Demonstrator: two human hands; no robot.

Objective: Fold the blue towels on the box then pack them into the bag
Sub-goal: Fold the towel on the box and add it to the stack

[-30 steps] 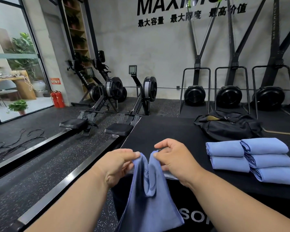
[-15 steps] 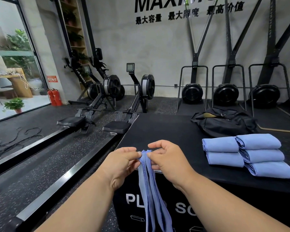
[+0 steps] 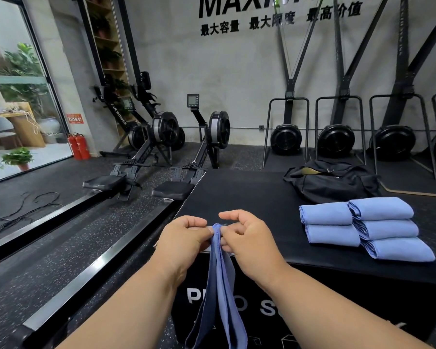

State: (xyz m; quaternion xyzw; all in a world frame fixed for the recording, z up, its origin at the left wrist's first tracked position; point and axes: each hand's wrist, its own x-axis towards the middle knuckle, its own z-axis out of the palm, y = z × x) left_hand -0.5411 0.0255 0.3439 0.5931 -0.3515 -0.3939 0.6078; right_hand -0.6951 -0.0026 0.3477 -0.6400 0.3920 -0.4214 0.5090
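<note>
Glass [image 3: 15,96] fills the far left of the room, with two red fire extinguishers [image 3: 78,147] standing at its foot. Speckled black flooring [image 3: 61,248] runs rightward past two rowing machines [image 3: 161,137] to a concrete wall [image 3: 237,84] bearing dark lettering, where three black fan units [image 3: 335,141] sit on upright frames.

In the foreground stands a black box [image 3: 262,197] with white print on its near face. At its near left corner the left hand [image 3: 184,238] and right hand [image 3: 247,235] meet, each pinching the top edge of one blue towel [image 3: 219,298] between thumb and curled fingers. The towel hangs down in front of the box in narrow, gathered layers. Farther right on the box top lie five folded towels [image 3: 363,227]: a column of two touching a column of three. Behind them, at the back of the box, rests one black bag [image 3: 332,182], its top partly open.

Compared with a second ago, the hands have drawn closer together, so the cloth that then sagged in a wide loop between them now falls as a slim doubled strip. The folded stack and the bag have not shifted.
</note>
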